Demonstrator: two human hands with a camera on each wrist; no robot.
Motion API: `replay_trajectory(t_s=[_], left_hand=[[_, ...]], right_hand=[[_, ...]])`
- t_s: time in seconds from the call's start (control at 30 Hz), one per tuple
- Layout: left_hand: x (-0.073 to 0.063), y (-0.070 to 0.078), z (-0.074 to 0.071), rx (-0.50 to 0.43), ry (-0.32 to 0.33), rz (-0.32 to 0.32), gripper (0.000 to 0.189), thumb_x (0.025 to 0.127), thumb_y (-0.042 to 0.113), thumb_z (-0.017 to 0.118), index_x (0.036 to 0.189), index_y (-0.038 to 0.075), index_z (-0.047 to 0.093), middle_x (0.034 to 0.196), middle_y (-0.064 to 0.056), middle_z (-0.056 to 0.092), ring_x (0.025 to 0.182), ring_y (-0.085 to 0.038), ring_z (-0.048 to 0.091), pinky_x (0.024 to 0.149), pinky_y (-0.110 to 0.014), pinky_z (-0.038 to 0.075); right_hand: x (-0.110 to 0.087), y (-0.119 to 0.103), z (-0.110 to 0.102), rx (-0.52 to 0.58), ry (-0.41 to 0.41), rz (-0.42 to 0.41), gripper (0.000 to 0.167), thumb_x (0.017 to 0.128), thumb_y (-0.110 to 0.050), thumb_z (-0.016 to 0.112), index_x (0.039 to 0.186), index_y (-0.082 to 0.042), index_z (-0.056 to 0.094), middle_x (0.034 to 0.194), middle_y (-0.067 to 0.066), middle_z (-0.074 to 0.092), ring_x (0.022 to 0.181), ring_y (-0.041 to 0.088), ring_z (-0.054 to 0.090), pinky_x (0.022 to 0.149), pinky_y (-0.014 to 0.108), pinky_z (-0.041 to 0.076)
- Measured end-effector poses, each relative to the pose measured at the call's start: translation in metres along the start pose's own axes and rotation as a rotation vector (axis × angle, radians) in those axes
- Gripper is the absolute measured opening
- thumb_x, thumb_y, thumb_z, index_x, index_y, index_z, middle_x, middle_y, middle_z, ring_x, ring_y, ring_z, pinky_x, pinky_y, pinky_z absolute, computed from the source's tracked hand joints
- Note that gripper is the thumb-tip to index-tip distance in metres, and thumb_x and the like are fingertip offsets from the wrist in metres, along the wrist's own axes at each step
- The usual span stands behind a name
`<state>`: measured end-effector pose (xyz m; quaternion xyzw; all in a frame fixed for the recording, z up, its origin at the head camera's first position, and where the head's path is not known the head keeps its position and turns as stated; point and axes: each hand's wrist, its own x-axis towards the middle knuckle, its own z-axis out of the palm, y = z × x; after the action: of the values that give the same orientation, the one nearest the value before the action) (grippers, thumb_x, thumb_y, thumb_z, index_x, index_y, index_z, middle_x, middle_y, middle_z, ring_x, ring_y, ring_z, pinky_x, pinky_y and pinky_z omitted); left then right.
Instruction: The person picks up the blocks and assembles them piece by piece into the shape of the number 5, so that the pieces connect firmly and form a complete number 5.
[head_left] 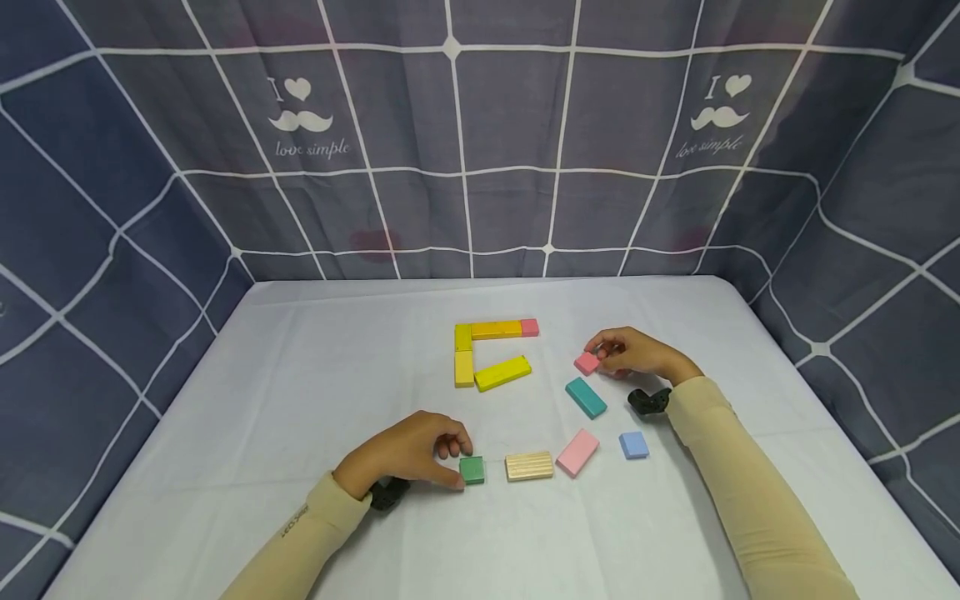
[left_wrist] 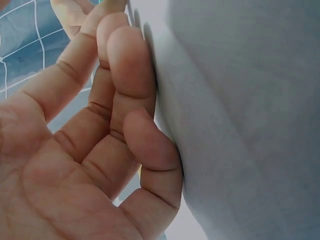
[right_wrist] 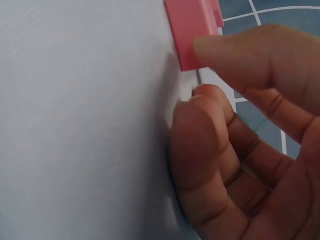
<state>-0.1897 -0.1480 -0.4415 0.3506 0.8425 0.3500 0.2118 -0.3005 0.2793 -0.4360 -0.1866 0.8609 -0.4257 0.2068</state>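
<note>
Pink block in a light pinch, green block just under the other hand

The right hand (head_left: 639,350) is drawn narrow, pinching the small pink block (head_left: 586,363) by its right side, low over the desk (head_left: 337,333) and right of the yellow blocks. At the near side, the left hand (head_left: 408,447) has its thumb and forefinger at the left of the green block (head_left: 472,470); whether they truly grip it I cannot tell.

The right-hand hold looks like the weak point: taken at one side, the pink block could twist or slip if the fingers loosen. The teal block (head_left: 586,397) lies just nearer than it, so a low sweep of that hand might knock it. A sideways push from the left hand could skid the green block into the wooden block (head_left: 528,466). The slanted yellow block (head_left: 502,373) sits close against the left yellow column (head_left: 463,357), so a bump there would likely disturb both.

No container shows in any view. The larger pink block (head_left: 577,452) and blue block (head_left: 633,445) also lie directly on the desk's white cloth.
</note>
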Motion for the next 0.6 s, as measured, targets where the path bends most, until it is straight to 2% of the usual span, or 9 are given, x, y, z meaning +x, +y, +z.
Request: replay_trajectory(t_s=[0.6], left_hand=[[-0.001, -0.003, 0.0, -0.012, 0.007, -0.002, 0.024, 0.083, 0.017, 0.096, 0.096, 0.013, 0.076, 0.087, 0.009, 0.064, 0.081, -0.006, 0.056, 0.077, -0.023, 0.05]], right_hand=[[0.008, -0.01, 0.008, -0.106, 0.009, -0.02, 0.03, 0.093, -0.004, 0.081, 0.118, 0.005, 0.067, 0.094, 0.004, 0.059, 0.08, 0.018, 0.051, 0.061, 0.026, 0.046]])
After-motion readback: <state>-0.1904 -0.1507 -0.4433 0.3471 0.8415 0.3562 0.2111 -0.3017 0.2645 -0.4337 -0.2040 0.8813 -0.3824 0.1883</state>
